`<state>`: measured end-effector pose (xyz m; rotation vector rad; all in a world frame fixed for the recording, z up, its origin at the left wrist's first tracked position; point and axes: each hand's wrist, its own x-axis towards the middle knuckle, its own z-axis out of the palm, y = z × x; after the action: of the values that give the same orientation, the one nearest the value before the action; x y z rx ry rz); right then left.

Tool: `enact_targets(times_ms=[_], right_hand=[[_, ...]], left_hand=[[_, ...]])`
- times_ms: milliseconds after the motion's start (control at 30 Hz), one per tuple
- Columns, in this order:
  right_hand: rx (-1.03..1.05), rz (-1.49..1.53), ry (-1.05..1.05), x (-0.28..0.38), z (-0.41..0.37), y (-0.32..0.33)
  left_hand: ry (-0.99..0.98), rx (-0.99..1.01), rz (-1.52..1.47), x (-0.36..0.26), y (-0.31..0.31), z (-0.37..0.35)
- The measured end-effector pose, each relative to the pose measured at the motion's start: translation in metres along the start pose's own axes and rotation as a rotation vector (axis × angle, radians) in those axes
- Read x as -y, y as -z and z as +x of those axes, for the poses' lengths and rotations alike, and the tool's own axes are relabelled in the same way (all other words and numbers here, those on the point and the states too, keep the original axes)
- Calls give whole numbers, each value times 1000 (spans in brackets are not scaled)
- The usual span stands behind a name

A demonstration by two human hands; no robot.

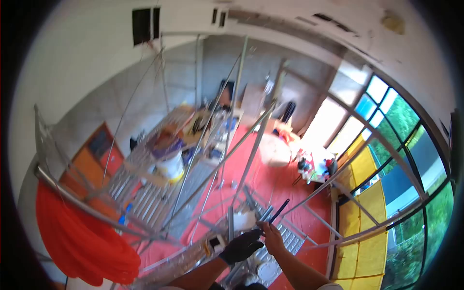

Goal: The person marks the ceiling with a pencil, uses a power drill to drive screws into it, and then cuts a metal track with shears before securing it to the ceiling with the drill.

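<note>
Dk slim tool (pixel 280 210): straight, rounded top, tilted up to R, gripped in R hand (pixel 273 240); low end hidden nr gloved L hand (pixel 241 246). Silvery bar (pixel 265 214) just beside; contact unclear.

Dark-gloved left hand (pixel 243 245), right hand (pixel 274 240) holding slim dark tool (pixel 280 210), scaffold platform (pixel 150 202), white bucket (pixel 170 167)

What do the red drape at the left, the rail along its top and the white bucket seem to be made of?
Red drape: probably thin fabric or netting, matte, going by its soft folds.
Rail: likely bare metal tube, grey with bright highlights along its round surface.
White bucket: seemingly smooth plastic, though blur leaves painted metal possible.
</note>
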<state>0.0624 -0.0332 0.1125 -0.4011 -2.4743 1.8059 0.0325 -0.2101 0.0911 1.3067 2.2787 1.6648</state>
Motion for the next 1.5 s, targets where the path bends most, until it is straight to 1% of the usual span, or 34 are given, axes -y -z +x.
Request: enact_targets(times_ms=[67,100,133,167,200,233,267,300,333,367,433,467,500,533,567,600,633,667,700,767,833,867,967,1000,1133,1233,1267,1300,1333,1367,1400,1433,1467,1500], right_hand=[[-22,67,141,73,20,20],[-28,103,192,116,23,30],[-35,18,221,169,20,44],[-23,-14,347,180,33,53],[-15,-43,473,191,45,62],[-16,-174,572,236,45,77],[-107,-421,746,263,50,91],[-200,-673,903,288,54,105],[-224,-472,780,325,45,116],[-241,-271,656,364,33,128],[-336,-345,711,424,28,169],[-431,-341,792,456,14,183],[-524,-335,873,490,-6,193],[-559,-310,907,522,-23,201],[-595,-285,938,551,-36,210],[-587,-213,982,576,-40,218],[-579,-140,1025,597,-45,225],[-479,-23,1002,616,-59,223],[-376,93,978,634,-70,218],[-233,287,1044,664,-68,217],[-91,446,1103,689,-64,214],[-24,511,1131,700,-62,211],[149,727,1172,726,-50,204],[204,804,1175,733,-46,202],[298,969,1121,758,-22,199],[1,773,1140,739,-59,199],[-107,743,1160,745,-49,207],[-275,587,1258,750,-35,221],[-1004,104,1491,772,0,248],[-1726,-472,1555,788,28,273],[-1082,111,1644,760,-20,283],[-1510,-166,1623,767,-28,303],[-1725,-91,1616,760,-58,299],[-1674,-180,1592,754,-87,305]], left_hand=[[-28,-23,167,-60,39,63],[-90,-54,258,-76,55,89],[-147,-87,346,-91,71,110],[-199,-123,431,-111,92,130],[-100,12,502,-134,117,147],[-92,-114,479,-189,145,166],[-355,-244,579,-170,161,186],[-312,-293,639,-218,189,197],[-467,-345,672,-241,216,213],[-653,-467,817,-273,242,226],[-799,-511,952,-350,291,241],[-719,-668,940,-375,304,247],[-791,-721,1101,-403,324,251],[-933,-777,1141,-435,340,259],[-796,-783,1333,-460,351,258],[-848,-858,1519,-493,356,253],[-779,-811,1529,-514,366,260],[-921,-828,1572,-536,374,262],[-988,-820,1647,-557,378,262],[-1156,-844,1724,-588,387,273],[-1094,-825,1825,-617,388,279],[-1168,-825,1857,-633,378,275],[-1103,-838,1968,-666,363,277],[-1157,-790,1968,-673,361,278],[-955,-801,2178,-695,334,276],[-839,-802,2213,-707,317,277],[-795,-778,2223,-712,316,278],[-750,-757,2229,-717,313,278],[-721,-774,2256,-720,306,275],[-693,-790,2282,-722,297,272],[-664,-805,2308,-723,288,269],[-636,-815,2342,-725,282,268],[-608,-824,2374,-727,276,268],[-564,-829,2383,-732,271,270]])
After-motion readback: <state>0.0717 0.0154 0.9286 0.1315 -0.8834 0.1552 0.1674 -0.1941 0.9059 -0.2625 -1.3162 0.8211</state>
